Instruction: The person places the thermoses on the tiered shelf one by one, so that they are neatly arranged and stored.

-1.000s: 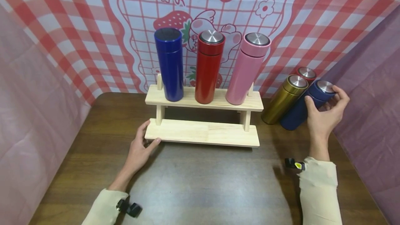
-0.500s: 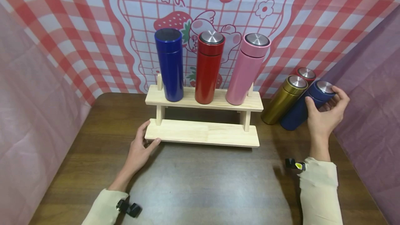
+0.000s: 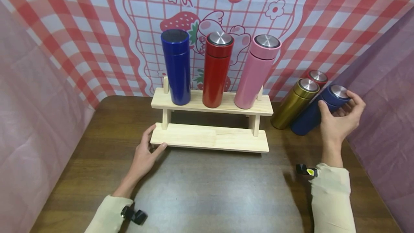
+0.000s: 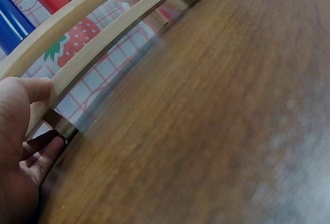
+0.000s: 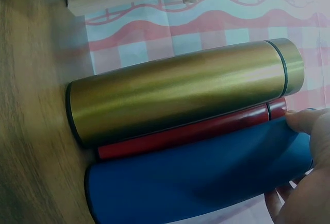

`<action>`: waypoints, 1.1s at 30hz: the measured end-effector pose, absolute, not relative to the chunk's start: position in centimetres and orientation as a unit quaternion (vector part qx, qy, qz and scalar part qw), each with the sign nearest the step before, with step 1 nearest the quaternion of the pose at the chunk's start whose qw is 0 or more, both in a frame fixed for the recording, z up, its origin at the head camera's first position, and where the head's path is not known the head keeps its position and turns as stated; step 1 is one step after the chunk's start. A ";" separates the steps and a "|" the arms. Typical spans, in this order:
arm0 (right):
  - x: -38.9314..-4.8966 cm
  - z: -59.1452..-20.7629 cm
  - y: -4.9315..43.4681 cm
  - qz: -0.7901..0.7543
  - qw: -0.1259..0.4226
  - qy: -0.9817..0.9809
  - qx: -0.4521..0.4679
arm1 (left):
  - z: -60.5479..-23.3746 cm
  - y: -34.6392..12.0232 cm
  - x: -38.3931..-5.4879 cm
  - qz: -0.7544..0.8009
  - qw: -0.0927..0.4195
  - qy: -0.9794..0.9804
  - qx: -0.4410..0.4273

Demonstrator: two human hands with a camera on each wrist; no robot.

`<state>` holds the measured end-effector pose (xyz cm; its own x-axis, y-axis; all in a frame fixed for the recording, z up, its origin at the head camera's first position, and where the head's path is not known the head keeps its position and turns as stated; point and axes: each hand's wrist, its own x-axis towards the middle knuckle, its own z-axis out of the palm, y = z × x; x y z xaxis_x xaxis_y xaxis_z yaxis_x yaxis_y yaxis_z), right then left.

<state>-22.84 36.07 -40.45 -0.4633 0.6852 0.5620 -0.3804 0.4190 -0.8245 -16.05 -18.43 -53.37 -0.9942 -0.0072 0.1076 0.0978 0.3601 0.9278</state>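
Observation:
My left hand [image 3: 144, 154] grips the left end of the lower board of a two-tier wooden stand [image 3: 207, 136], thumb along the front edge; the left wrist view shows fingers reaching under the board. On the upper tier stand a blue thermos [image 3: 177, 67], a red thermos [image 3: 218, 69] and a pink thermos [image 3: 257, 71]. At the right, my right hand [image 3: 341, 119] holds a dark blue thermos [image 3: 318, 110] near its lid, thumb on the near side and fingers around the far side. Beside it are a gold thermos [image 5: 180, 92] and a second red thermos [image 5: 185, 131], mostly hidden in the head view.
The brown wooden table [image 3: 207, 193] runs under everything. A checked strawberry-print cloth [image 3: 142, 21] hangs directly behind the stand. Plain pinkish cloth [image 3: 35, 103] closes the left side, purplish cloth [image 3: 388, 128] the right.
My right hand has shifted slightly to the right, and the top of the dark blue thermos has tipped a little away from the gold one. The left hand keeps its hold on the stand.

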 end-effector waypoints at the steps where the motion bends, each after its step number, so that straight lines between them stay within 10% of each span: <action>1: -22.9 -40.5 36.1 0.526 0.507 -0.673 -0.113 | -53.4 -18.4 -16.1 -0.565 0.046 -0.823 -0.027; 33: -20.5 -35.7 35.4 0.530 0.590 -0.609 -0.011 | -53.3 -18.4 -16.0 -0.561 0.048 -0.826 -0.030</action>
